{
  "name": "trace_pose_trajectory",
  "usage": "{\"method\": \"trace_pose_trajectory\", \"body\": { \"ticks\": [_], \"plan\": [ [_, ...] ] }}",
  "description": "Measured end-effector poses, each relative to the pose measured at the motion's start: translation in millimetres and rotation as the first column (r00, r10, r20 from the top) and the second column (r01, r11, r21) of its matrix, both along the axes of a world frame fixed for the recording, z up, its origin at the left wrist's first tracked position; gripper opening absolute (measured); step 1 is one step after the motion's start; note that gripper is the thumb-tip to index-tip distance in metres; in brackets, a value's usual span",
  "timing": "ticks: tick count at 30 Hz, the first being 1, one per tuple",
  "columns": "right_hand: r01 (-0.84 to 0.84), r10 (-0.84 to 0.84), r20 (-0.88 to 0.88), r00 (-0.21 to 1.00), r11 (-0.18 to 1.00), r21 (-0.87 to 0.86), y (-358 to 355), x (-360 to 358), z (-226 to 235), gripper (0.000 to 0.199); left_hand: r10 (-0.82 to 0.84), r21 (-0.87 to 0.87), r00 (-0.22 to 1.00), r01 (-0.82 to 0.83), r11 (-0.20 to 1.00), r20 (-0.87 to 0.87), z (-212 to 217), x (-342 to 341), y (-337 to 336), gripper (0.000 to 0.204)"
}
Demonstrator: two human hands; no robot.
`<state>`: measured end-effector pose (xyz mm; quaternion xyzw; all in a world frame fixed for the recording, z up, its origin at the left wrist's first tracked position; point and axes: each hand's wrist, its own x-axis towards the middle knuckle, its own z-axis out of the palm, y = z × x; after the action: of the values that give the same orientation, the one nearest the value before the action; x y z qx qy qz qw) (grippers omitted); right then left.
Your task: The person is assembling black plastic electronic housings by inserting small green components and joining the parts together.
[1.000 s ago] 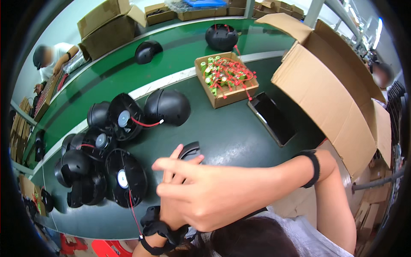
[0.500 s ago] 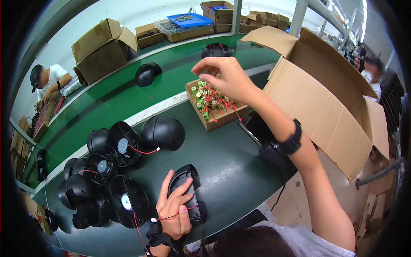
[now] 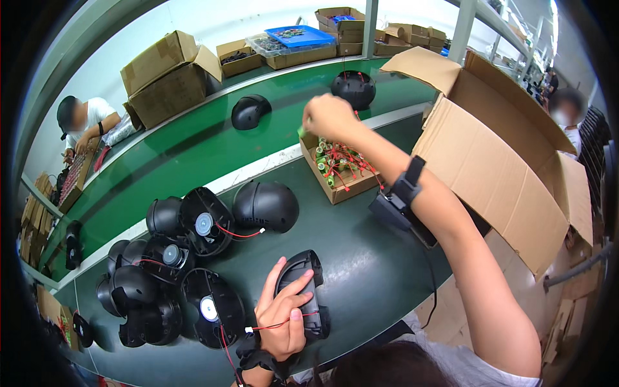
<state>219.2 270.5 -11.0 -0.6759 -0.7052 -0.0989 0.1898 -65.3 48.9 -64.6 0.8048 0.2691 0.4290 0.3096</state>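
Note:
My left hand (image 3: 284, 322) lies across a black plastic half-shell (image 3: 317, 309) near the bench's front edge, its fingers over the rim, gripping it. A thin red wire with a white plug (image 3: 249, 329) runs over that hand. My right hand (image 3: 332, 119) is closed around a green battery cell (image 3: 301, 131), of which only one end shows. It is raised over a shallow cardboard box (image 3: 340, 192) holding several green cells with red leads.
Left of my left hand cluster several black domed shells (image 3: 264, 206), some with a round speaker (image 3: 208, 308). Behind runs a green conveyor (image 3: 187, 155) carrying more shells. A large open carton (image 3: 493, 174) stands at right. A person (image 3: 90, 122) works at far left.
My right hand has closed and now holds a green cell above the box; before, its fingers were apart. My left hand keeps its place on the half-shell. The whole view has shifted slightly.

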Motion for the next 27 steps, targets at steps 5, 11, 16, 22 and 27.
{"method": "trace_pose_trajectory", "body": {
  "ticks": [5,11,16,22,27],
  "plan": [
    [0.002,0.184,-0.568,0.803,0.951,0.31,-32,40,24,0.023,0.0,0.032,1.0,-0.001,0.999,0.022,-2,0,4,0.029],
    [-0.119,0.208,-0.621,0.756,0.976,0.183,-65,37,13,0.023,0.015,-0.028,0.999,-0.014,1.0,0.05,-2,-2,2,0.037],
    [-0.077,0.601,-0.655,0.458,0.761,0.644,-67,34,31,0.019,0.008,-0.029,0.997,-0.005,1.0,0.081,-6,2,2,0.038],
    [-0.211,0.592,-0.677,0.437,0.799,0.563,-82,23,84,0.021,0.013,-0.042,0.996,-0.009,0.999,0.093,-8,-1,0,0.038],
    [-0.315,0.469,-0.843,0.264,0.868,0.385,-110,2,52,0.023,0.032,-0.068,0.995,-0.026,0.997,0.095,-9,-3,0,0.037]
  ]
}}
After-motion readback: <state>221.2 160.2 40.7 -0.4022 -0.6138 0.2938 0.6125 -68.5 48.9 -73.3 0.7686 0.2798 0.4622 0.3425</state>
